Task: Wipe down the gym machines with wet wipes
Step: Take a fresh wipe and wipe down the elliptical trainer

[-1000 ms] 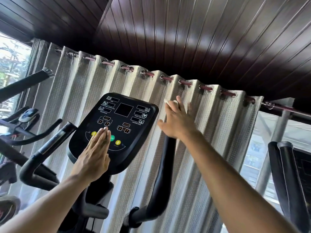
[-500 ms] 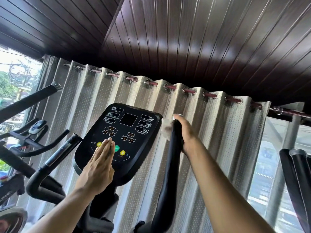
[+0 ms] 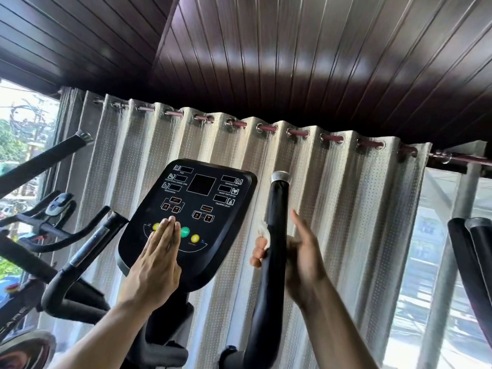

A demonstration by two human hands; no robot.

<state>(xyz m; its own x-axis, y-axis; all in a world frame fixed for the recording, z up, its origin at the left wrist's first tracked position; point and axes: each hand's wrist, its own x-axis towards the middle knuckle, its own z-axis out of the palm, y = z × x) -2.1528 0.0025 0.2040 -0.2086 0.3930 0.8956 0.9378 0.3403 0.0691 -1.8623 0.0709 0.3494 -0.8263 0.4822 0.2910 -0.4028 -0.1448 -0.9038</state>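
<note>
Nearby, curtain (image 3: 332,209) hangs behind console (image 3: 191,222) and handlebar (image 3: 274,235).

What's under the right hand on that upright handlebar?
The right hand wraps the black handlebar with a white wipe between them. Only a bit of wipe pokes out above the fingers; the rest, and the bar beneath, is covered.

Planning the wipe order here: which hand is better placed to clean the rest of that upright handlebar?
Right. The right hand already wraps the handlebar with the white wipe in its grip. The left hand lies flat on the console, holding nothing.
</note>
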